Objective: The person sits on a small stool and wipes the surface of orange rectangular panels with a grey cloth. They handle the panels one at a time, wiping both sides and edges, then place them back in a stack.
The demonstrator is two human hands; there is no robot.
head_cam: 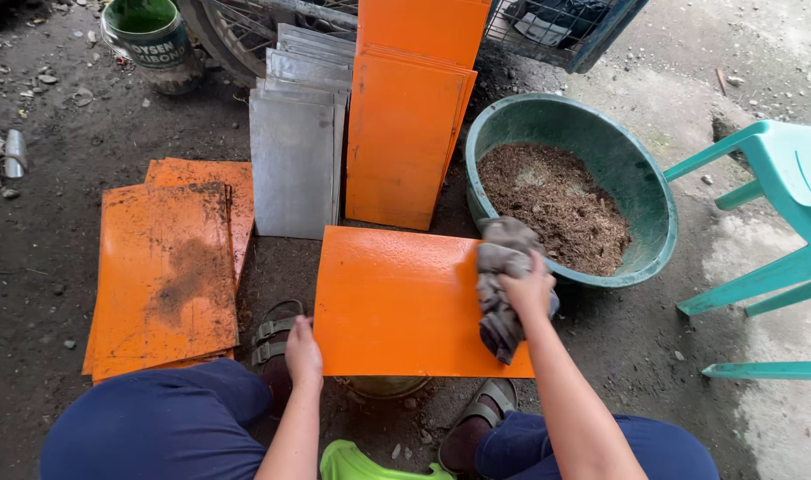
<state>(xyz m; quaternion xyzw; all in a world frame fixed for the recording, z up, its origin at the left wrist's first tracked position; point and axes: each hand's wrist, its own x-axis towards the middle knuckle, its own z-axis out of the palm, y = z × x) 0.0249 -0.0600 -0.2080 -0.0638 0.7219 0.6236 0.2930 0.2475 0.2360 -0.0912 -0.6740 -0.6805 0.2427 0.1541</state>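
Left hand (303,354) grips near edge of one clean orange panel (397,302); right hand (527,289) clutches one grey rag (501,284) on it. One green basin (654,204) adjacent.

Left hand (303,354) closed over the near-left corner of the orange panel (397,302), fingers curled on its edge, forearm running straight back from it. Right hand (528,289) pressed palm-down at the panel's right edge, fingers bunched around a grey rag (501,284), forearm angled back to the right.
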